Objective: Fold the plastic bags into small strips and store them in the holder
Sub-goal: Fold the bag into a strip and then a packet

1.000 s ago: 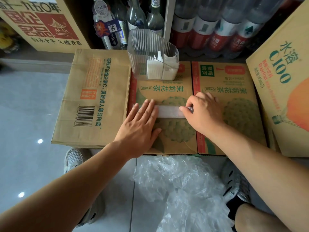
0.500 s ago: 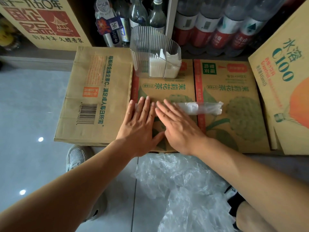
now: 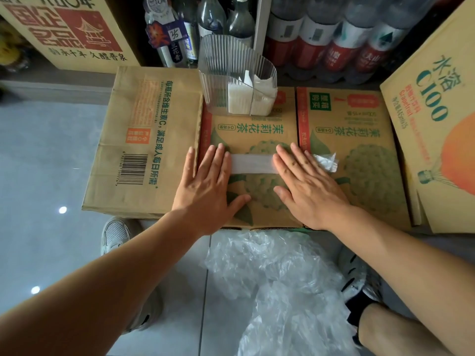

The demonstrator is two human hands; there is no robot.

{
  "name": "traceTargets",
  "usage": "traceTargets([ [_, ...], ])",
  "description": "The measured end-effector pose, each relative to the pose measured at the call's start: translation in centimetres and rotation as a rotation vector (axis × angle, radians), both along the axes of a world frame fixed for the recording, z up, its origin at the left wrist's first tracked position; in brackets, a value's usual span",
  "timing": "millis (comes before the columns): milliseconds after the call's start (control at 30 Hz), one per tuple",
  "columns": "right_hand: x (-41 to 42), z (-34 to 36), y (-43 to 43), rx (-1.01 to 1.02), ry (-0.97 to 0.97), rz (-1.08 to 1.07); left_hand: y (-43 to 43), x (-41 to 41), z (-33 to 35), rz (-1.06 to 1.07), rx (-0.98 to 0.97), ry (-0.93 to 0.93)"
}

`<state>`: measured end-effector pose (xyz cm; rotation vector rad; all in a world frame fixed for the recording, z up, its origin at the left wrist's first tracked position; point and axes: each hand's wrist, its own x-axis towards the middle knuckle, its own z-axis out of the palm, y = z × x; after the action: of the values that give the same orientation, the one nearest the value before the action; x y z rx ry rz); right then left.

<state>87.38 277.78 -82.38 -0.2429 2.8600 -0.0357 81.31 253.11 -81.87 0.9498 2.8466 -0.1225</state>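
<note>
**Slick strip may spring open**

Both hands lie flat, fingers straight. The left hand (image 3: 208, 183) pins one end of the folded bag strip (image 3: 252, 163) and the right hand (image 3: 305, 186) the other, its smooth white middle bare between them on the cardboard box (image 3: 257, 129). A crinkled tail (image 3: 326, 161) pokes out beyond the right hand. The film looks thin and slippery, so uneven pressure would likely let it slide or unfold. The ribbed, clear holder (image 3: 223, 80) stands ahead of both hands.

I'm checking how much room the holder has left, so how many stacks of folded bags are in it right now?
2: one stack left of the divider in the holder, another stack right of it. Individual strips within them can't be counted.
</note>
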Motion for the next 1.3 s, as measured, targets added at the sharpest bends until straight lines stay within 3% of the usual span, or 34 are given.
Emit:
traceTargets([
  [200, -0.1, 0.4, -0.5, -0.080, 0.019, -0.051, -1.7, -0.4, -0.3, -0.038, 0.020, -0.002],
  [300, -0.7, 1.3, -2.0, -0.165, 0.141, -0.146, -1.3, -0.2, -0.3, -0.009, 0.022, -0.008],
  [500, -1.6, 1.0, -5.9, -0.105, -0.035, 0.163, -1.2, -0.1, -0.3, 0.006, 0.023, -0.010],
  [733, 0.1, 0.2, -0.4, -0.013, -0.008, 0.031, -1.1, -0.1, -0.2, 0.011, 0.017, -0.033],
  [867, 0.6, -0.3, 1.2, -0.096, 0.045, -0.056, -0.7, -0.4, 0.7, 0.019, -0.012, -0.078],
  [1033, 0.6, -1.1, 0.7, -0.145, 0.102, -0.101, 1.5, -2.6, 2.9, 0.111, 0.209, -0.014],
  [1167, 0.7, -1.0, 1.0, -0.115, 0.134, -0.066, 3.8, -5.0, 4.3, 0.027, 0.284, -0.206],
  [1300, 0.6, -0.9, 1.4, -0.137, 0.182, -0.037, 5.3, -6.7, 4.4, 0.011, 0.239, -0.356],
])
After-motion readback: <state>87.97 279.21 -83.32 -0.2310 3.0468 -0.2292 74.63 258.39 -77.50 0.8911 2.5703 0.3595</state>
